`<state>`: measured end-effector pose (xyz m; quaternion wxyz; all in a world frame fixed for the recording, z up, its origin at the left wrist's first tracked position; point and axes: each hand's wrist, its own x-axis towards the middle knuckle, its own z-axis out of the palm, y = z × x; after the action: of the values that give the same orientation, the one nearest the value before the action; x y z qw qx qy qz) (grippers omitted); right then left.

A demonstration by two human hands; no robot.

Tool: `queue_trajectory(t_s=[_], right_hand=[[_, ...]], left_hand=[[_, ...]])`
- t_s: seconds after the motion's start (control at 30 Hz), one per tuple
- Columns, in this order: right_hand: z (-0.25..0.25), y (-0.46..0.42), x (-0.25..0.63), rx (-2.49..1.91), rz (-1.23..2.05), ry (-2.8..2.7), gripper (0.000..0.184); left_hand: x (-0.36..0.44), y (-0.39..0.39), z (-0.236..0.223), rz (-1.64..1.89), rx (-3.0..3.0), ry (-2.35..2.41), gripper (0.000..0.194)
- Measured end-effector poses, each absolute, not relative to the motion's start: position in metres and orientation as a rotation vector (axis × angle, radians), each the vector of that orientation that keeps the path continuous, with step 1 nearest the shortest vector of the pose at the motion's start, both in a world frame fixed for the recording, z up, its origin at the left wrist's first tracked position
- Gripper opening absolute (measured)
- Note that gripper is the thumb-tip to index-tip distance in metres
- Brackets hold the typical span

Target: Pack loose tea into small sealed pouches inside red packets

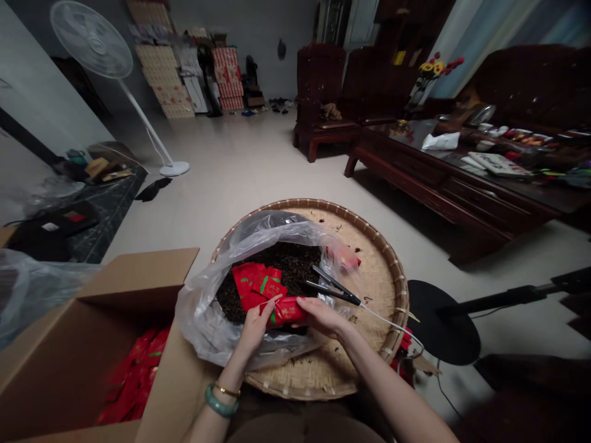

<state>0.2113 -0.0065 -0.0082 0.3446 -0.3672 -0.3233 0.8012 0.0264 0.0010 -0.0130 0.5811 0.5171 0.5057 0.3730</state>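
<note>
A red packet with green marks is held level between my two hands, above an open clear plastic bag. My left hand pinches its left end, while my right hand grips the right end. Inside the bag lies dark, dry, leafy material that looks like loose tea. Several more red packets rest on top of it. Just beyond my right hand, a black hand-held sealer, shaped like a hair straightener with its jaws apart, trails a white cord.
The bag sits on a round woven bamboo tray. An open cardboard box at the left holds several red packets. Right of the tray stands a black round base; a dark wooden table is beyond. A white fan stands at the far left.
</note>
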Motion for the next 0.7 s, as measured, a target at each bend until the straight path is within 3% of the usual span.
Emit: queue_trajectory(t_s=[0.13, 0.27, 0.53, 0.7], right_hand=[[-0.011, -0.003, 0.213, -1.022, 2.033, -0.907, 0.055], [-0.005, -0.001, 0.208, -0.97, 1.991, -1.015, 0.055], [0.027, -0.004, 0.212, -1.008, 1.908, -1.282, 0.061], [0.03, 0.005, 0.23, -1.086, 1.735, -1.235, 0.051]], left_hand=[[0.024, -0.007, -0.006, 1.109, 1.831, 1.445, 0.043], [0.031, -0.014, -0.004, 0.958, 2.456, 1.311, 0.053], [0.039, -0.007, -0.016, 0.961, 2.263, 1.329, 0.045], [0.037, -0.006, -0.015, 0.997, 2.04, 1.398, 0.038]])
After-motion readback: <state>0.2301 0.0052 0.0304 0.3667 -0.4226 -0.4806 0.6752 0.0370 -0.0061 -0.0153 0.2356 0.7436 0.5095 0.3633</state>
